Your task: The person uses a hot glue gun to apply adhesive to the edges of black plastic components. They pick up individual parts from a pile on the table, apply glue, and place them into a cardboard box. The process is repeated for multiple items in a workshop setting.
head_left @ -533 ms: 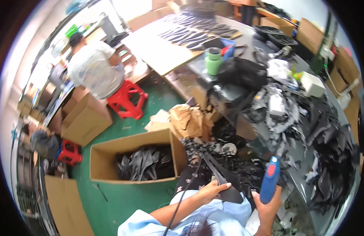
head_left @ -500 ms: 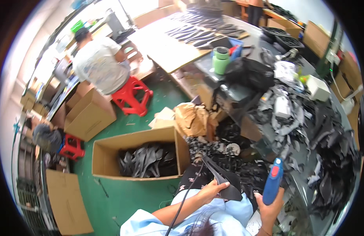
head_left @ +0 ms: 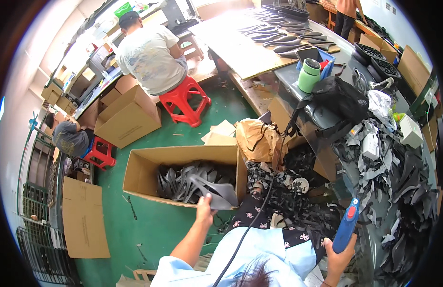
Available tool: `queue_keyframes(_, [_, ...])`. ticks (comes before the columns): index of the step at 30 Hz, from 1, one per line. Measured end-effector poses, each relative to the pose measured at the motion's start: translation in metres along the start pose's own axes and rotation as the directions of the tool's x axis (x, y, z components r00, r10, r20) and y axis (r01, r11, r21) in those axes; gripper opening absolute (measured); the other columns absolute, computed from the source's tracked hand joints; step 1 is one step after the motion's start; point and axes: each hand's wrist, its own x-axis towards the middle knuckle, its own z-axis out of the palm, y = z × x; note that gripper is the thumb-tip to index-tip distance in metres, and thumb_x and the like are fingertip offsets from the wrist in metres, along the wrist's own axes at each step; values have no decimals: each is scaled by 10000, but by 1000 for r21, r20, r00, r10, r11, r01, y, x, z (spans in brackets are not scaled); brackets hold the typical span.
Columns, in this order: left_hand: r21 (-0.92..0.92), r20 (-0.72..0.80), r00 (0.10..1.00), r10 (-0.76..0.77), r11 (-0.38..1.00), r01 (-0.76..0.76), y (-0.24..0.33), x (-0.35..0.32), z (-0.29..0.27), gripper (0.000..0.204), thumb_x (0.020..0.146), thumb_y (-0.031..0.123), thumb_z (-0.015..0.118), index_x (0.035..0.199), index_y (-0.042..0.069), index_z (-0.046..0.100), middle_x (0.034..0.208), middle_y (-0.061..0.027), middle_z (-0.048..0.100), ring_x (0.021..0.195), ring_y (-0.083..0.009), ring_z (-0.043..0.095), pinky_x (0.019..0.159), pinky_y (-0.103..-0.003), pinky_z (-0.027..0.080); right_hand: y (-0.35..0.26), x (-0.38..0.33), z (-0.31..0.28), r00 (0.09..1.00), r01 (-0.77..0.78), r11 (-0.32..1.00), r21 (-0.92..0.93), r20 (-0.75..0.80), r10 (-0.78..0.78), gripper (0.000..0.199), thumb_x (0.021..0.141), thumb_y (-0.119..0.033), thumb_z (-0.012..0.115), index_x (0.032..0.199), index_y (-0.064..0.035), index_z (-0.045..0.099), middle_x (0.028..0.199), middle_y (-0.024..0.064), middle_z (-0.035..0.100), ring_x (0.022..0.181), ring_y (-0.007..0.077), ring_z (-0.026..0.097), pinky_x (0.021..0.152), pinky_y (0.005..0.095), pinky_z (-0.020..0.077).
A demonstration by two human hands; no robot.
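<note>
My left hand (head_left: pixel 205 210) grips the near end of a dark grey saddle-shaped piece (head_left: pixel 215 192), wide at one end and narrow at the other. The piece is over the front right of an open cardboard box (head_left: pixel 141 168), above a heap of similar dark pieces (head_left: pixel 179 182) inside. At the lower right, my right hand (head_left: pixel 342 256) is wrapped round a blue hand-held tool (head_left: pixel 344 233) with a red button, its tip pointing up and away from me. Dark offcuts (head_left: pixel 302 210) lie around and beyond my lap.
A worktable (head_left: pixel 322 117) on the right bears a green jar (head_left: pixel 309 76), a black bag (head_left: pixel 340 101) and heaped scraps (head_left: pixel 408 205). A black cable (head_left: pixel 250 222) crosses my lap. A co-worker (head_left: pixel 152 60) sits on a red stool (head_left: pixel 187 99); another person (head_left: pixel 71 136) sits farther left.
My left hand has moved left and away from my lap, carrying the saddle-shaped piece to the box. My right hand keeps its hold on the blue tool. The view has shifted.
</note>
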Motion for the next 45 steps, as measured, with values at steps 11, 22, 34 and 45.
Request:
queue_keyframes(11, [227, -68, 942, -328, 914, 335, -69, 43, -4, 197, 885, 246, 531, 989, 81, 558, 781, -62, 611, 655, -175, 594, 563, -308, 517, -10, -4, -4, 999, -46, 996, 74, 21, 45, 438, 643, -126, 775, 940, -41, 464, 700, 121, 631, 624, 247, 642, 615, 334, 486])
queue_keyframes(22, [373, 879, 439, -187, 843, -387, -38, -153, 293, 211, 911, 213, 535, 1011, 29, 558, 895, -51, 634, 777, -101, 582, 686, -222, 454, 23, -2, -30, 996, 1, 999, 42, -87, 3, 544, 605, -375, 816, 889, -30, 505, 683, 155, 621, 635, 337, 637, 587, 396, 503])
queue_keyframes(34, [-44, 948, 96, 303, 424, -905, -140, -261, 539, 376, 831, 222, 581, 1114, -21, 535, 1029, -177, 607, 957, -285, 579, 815, -341, 453, 82, -34, -44, 913, -218, 963, 159, -314, 259, 593, 597, -399, 818, 928, -19, 506, 727, 182, 623, 659, 352, 636, 612, 405, 504])
queue_keyframes(45, [364, 929, 222, -296, 839, -404, -80, -279, 503, 201, 917, 172, 433, 1025, 10, 484, 924, -108, 581, 757, -193, 609, 634, -284, 480, 96, -35, -63, 879, -227, 910, 346, -330, 344, 593, 599, -396, 817, 933, -18, 506, 737, 189, 623, 688, 360, 634, 627, 412, 501])
